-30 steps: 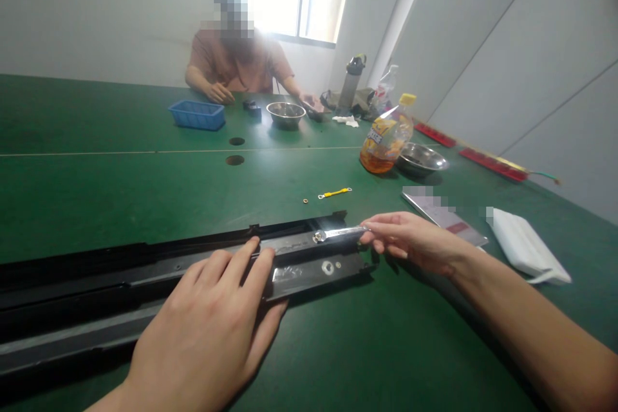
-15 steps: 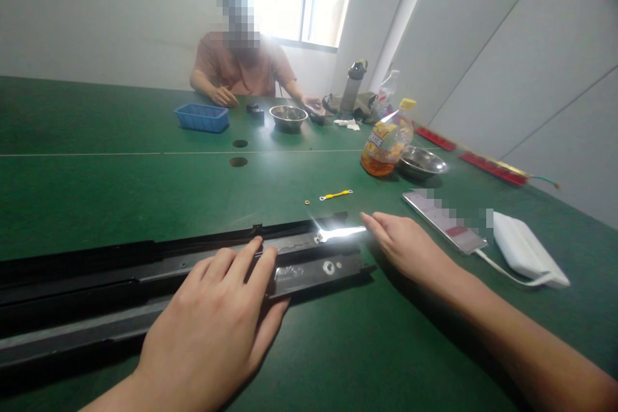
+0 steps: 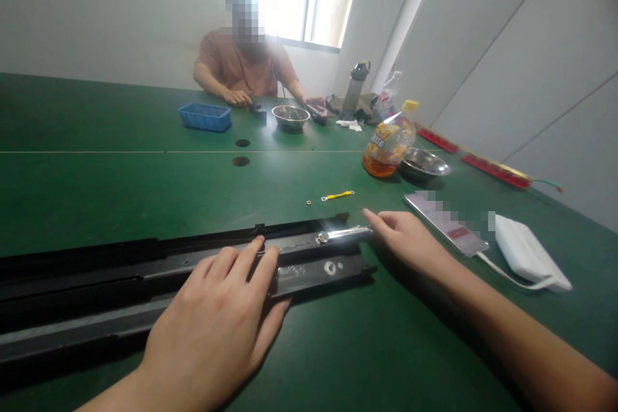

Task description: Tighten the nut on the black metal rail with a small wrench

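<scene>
Two long dark metal rails [image 3: 309, 271] lie side by side, running from the left edge to the middle. My left hand [image 3: 217, 315] rests across them, its fingers on the far rail and its thumb at the near edge, gripping them. My right hand [image 3: 405, 238] is closed round the end of a shiny wrench [image 3: 345, 234], whose head sits at a small nut or bolt [image 3: 321, 238] on the far rail. Behind the rails lie a yellow wire with ring ends [image 3: 338, 195] and a small brass-coloured ring [image 3: 309, 203].
On the green table [image 3: 120, 187] are a phone [image 3: 447, 225] cabled to a white block [image 3: 528, 254], a drink bottle [image 3: 383, 148], metal bowls [image 3: 425, 166], a blue basket [image 3: 205, 118] and red strips [image 3: 497, 170]. A person [image 3: 246, 67] sits opposite.
The wrench looks slightly turned, with less glare on it. The person opposite has moved a hand to the small dark object beside the blue basket. The view has shifted slightly.
</scene>
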A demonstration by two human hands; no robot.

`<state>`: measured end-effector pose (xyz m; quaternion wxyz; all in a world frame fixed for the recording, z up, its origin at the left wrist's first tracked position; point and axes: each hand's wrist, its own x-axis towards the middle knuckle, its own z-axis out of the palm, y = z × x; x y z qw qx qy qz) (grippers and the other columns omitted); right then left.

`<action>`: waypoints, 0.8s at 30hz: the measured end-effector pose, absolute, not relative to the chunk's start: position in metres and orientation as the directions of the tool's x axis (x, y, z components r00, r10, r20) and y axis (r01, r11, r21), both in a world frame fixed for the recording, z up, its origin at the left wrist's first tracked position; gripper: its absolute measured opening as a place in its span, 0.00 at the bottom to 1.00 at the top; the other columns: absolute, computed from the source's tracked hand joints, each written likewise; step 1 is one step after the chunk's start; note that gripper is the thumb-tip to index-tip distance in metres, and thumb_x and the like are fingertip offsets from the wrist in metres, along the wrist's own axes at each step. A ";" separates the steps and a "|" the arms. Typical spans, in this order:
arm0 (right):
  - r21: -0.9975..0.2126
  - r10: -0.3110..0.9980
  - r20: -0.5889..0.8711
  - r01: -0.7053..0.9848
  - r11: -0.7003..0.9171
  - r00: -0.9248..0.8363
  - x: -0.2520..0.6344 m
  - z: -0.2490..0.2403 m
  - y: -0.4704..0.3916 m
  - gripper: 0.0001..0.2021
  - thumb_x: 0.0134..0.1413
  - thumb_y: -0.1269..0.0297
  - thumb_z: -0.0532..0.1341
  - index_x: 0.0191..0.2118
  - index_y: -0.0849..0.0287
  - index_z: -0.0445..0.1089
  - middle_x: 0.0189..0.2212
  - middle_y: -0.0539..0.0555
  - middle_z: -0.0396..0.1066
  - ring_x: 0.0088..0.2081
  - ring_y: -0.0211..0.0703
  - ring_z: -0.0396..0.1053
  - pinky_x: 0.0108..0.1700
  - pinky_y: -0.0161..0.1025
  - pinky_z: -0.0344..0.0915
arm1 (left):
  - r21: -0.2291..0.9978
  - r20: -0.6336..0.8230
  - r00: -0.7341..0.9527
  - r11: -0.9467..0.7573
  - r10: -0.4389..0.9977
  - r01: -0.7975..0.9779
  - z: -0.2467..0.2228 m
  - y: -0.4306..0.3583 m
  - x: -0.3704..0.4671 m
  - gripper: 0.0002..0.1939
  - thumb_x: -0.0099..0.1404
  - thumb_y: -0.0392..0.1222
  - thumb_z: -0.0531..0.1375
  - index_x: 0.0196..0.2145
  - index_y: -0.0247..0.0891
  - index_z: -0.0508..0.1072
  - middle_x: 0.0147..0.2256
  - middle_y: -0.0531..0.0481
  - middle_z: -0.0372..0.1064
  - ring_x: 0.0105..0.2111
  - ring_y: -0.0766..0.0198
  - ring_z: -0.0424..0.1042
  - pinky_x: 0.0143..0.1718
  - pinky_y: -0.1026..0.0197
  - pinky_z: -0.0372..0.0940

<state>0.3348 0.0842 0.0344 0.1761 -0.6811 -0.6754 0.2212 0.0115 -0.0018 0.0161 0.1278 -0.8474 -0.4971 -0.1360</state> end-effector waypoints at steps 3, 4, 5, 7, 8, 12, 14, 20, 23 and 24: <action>-0.587 0.995 -0.086 0.809 -0.014 -0.045 0.337 0.037 0.084 0.27 0.68 0.37 0.50 0.26 0.53 0.56 0.23 0.47 0.54 0.27 0.41 0.55 0.30 0.40 0.50 | -0.083 0.358 0.470 -0.474 0.807 0.877 0.017 -0.002 0.012 0.28 0.71 0.53 0.57 0.63 0.36 0.71 0.61 0.38 0.72 0.52 0.45 0.72 0.51 0.40 0.70; -0.598 0.994 -0.092 0.802 -0.010 -0.056 0.338 0.038 0.084 0.27 0.68 0.37 0.51 0.26 0.53 0.57 0.23 0.47 0.54 0.27 0.41 0.56 0.30 0.40 0.51 | -0.083 0.357 0.472 -0.476 0.806 0.876 0.017 -0.002 0.012 0.28 0.71 0.53 0.57 0.63 0.36 0.71 0.61 0.38 0.72 0.52 0.45 0.72 0.51 0.40 0.70; -0.608 0.993 -0.103 0.794 -0.011 -0.065 0.338 0.039 0.083 0.26 0.68 0.38 0.52 0.27 0.54 0.58 0.24 0.47 0.56 0.27 0.41 0.57 0.30 0.39 0.51 | -0.085 0.358 0.473 -0.477 0.805 0.875 0.017 -0.002 0.012 0.28 0.71 0.52 0.57 0.63 0.36 0.71 0.61 0.38 0.72 0.52 0.45 0.72 0.51 0.40 0.70; -0.633 0.987 -0.138 0.774 -0.024 -0.082 0.339 0.042 0.082 0.25 0.67 0.39 0.54 0.28 0.54 0.59 0.23 0.47 0.58 0.26 0.41 0.58 0.30 0.38 0.52 | -0.084 0.360 0.472 -0.476 0.805 0.876 0.017 -0.002 0.012 0.28 0.71 0.52 0.57 0.63 0.36 0.71 0.61 0.38 0.72 0.52 0.44 0.72 0.51 0.41 0.70; -0.647 0.983 -0.156 0.762 -0.031 -0.093 0.339 0.043 0.081 0.24 0.67 0.39 0.54 0.28 0.54 0.59 0.23 0.46 0.58 0.26 0.41 0.58 0.29 0.38 0.53 | -0.083 0.362 0.471 -0.476 0.804 0.876 0.016 -0.002 0.012 0.28 0.71 0.53 0.57 0.63 0.36 0.70 0.61 0.37 0.72 0.52 0.44 0.72 0.51 0.41 0.70; -0.648 0.980 -0.154 0.762 -0.005 -0.124 0.340 0.041 0.082 0.24 0.67 0.40 0.54 0.27 0.54 0.59 0.24 0.47 0.58 0.27 0.41 0.59 0.30 0.38 0.53 | -0.084 0.368 0.472 -0.477 0.801 0.875 0.016 -0.002 0.012 0.29 0.71 0.53 0.57 0.63 0.36 0.70 0.61 0.37 0.71 0.52 0.45 0.72 0.51 0.40 0.70; -0.624 0.987 -0.111 0.781 0.025 -0.119 0.341 0.037 0.084 0.25 0.67 0.38 0.52 0.27 0.54 0.59 0.25 0.48 0.57 0.28 0.42 0.58 0.31 0.39 0.52 | -0.090 0.373 0.474 -0.477 0.798 0.874 0.016 -0.002 0.012 0.28 0.71 0.53 0.58 0.63 0.36 0.71 0.61 0.38 0.72 0.51 0.45 0.72 0.50 0.40 0.71; -0.611 0.994 -0.051 0.790 0.047 -0.099 0.342 0.026 0.086 0.27 0.67 0.36 0.48 0.26 0.53 0.54 0.25 0.48 0.51 0.28 0.43 0.54 0.32 0.41 0.49 | -0.097 0.392 0.475 -0.478 0.788 0.873 0.015 -0.002 0.012 0.28 0.70 0.53 0.58 0.63 0.36 0.71 0.60 0.38 0.73 0.51 0.45 0.72 0.49 0.41 0.71; -0.645 0.992 -0.032 0.761 0.074 -0.124 0.344 0.028 0.085 0.25 0.68 0.38 0.49 0.27 0.53 0.54 0.25 0.48 0.54 0.30 0.43 0.56 0.33 0.41 0.51 | -0.097 0.389 0.477 -0.480 0.788 0.872 0.015 -0.002 0.012 0.29 0.70 0.53 0.58 0.63 0.35 0.71 0.60 0.38 0.73 0.51 0.45 0.72 0.49 0.41 0.71; -0.658 0.990 -0.035 0.749 0.082 -0.139 0.344 0.030 0.084 0.25 0.68 0.40 0.50 0.27 0.53 0.55 0.25 0.48 0.55 0.30 0.43 0.57 0.33 0.40 0.52 | -0.098 0.387 0.477 -0.479 0.790 0.872 0.015 -0.002 0.012 0.29 0.70 0.53 0.58 0.63 0.35 0.71 0.60 0.38 0.73 0.51 0.45 0.72 0.49 0.40 0.71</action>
